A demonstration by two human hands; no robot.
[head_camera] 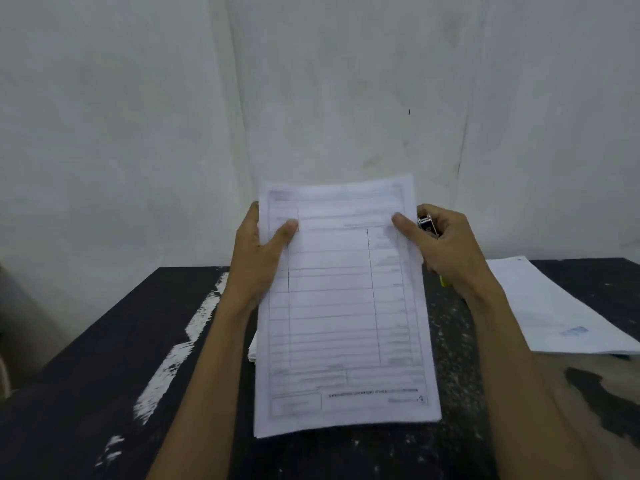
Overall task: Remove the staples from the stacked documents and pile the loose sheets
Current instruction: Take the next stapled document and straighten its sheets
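Left thumb's fingers-side pad (287, 230) is pressing flat on the document (343, 306) at its 10 o'clock corner; the remaining left fingers are hiding behind the paper, so the left hand (256, 251) is pinching the sheets. Right thumb (401, 221) is pressing the 2 o'clock corner, while the right hand (440, 247) is curling its other fingers round a small black and chrome tool (428, 226).

Document is being held up above the desk (104, 375), far edge raised. Several thin white sheets, top one a printed form with ruled table rows and boxed footer; print is blurring, nothing readable.

Edge of a white paper stack (252, 351) is showing at 8 o'clock under it. At 3 o'clock, well apart, a white pile of sheets (554, 306) is lying flat on the desk, carrying a blue mark, unreadable. Desk is black, matte, scuffed with white paint streaks.
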